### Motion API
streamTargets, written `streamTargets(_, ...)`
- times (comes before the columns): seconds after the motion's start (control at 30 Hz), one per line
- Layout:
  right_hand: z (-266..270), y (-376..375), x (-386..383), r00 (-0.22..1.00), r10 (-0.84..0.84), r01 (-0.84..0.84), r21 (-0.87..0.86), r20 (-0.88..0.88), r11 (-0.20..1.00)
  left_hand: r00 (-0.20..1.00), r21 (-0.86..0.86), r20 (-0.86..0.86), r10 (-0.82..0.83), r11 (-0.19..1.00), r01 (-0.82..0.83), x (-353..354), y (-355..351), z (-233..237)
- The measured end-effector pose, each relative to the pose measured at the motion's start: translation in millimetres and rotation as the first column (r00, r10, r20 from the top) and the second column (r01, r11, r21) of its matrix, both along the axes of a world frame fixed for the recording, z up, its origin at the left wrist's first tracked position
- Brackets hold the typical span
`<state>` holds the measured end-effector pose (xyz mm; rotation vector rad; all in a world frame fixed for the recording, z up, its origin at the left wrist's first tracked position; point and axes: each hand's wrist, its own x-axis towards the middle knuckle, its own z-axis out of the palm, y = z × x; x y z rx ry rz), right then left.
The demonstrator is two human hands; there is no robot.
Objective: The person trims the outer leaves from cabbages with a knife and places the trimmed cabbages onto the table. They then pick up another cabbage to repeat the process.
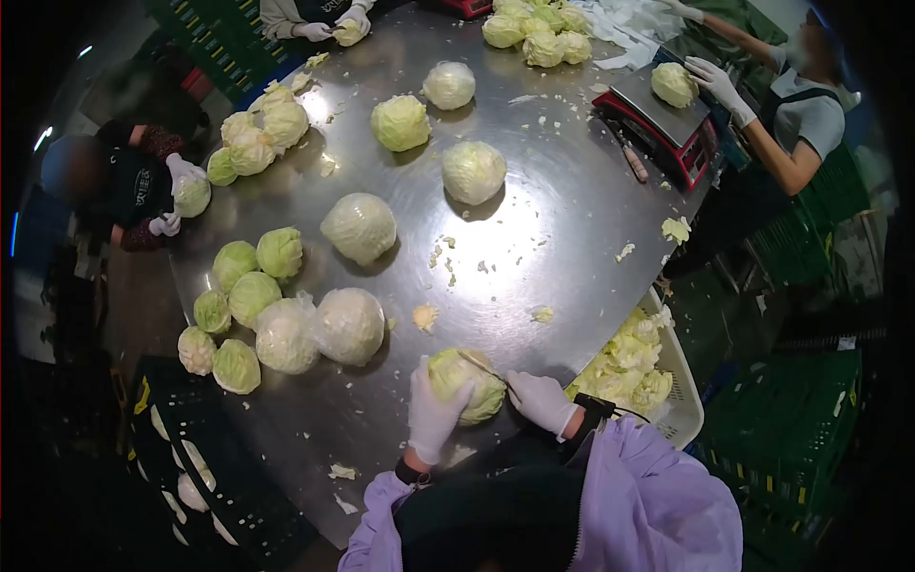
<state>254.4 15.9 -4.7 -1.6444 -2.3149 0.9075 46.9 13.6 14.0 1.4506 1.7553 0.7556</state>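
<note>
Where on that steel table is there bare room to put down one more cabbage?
The widest bare patch of the table lies between the middle cabbage, the scale and the scrap basket, only crumbs there. A smaller one sits left of the left hand. The left edge cluster and far pile are crowded.

Both hands, gloved in white, sit close together before the chest; left hand (434,415) stands upright, fingers spread and curved, palm turned rightward; right hand (540,398) is curled in a closed grip, knuckles up; forearms angle inward.
</note>
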Motion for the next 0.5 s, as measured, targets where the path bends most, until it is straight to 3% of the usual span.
streamTargets(0.1,11,2,3,0.998,0.025,-0.026,-0.019,-0.049,0.999,1.000,-0.034,0.019,-0.016,0.999,0.016,-5,5,4)
streamTargets(0.17,30,-6,2,0.999,0.021,-0.025,-0.127,-0.031,0.992,0.998,-0.030,0.006,-0.055,0.998,0.055,-6,9,5)
streamTargets(0.23,31,-7,5,1.000,0.029,-0.030,-0.163,-0.013,0.986,0.994,0.028,-0.092,-0.063,0.997,0.066,-1,3,2)
streamTargets(0.3,23,-7,1,1.000,-0.002,0.001,-0.114,-0.008,0.993,0.996,0.009,-0.064,-0.055,0.998,0.055,-4,5,0)
streamTargets(0.43,-44,16,-8,1.000,-0.016,0.018,-0.107,0.019,0.994,0.995,-0.008,-0.063,-0.078,0.997,0.078,-1,9,5)
streamTargets(0.5,-47,20,-10,0.997,-0.056,0.052,-0.068,-0.061,0.996,0.995,-0.011,-0.024,-0.099,0.995,0.098,-8,6,7)
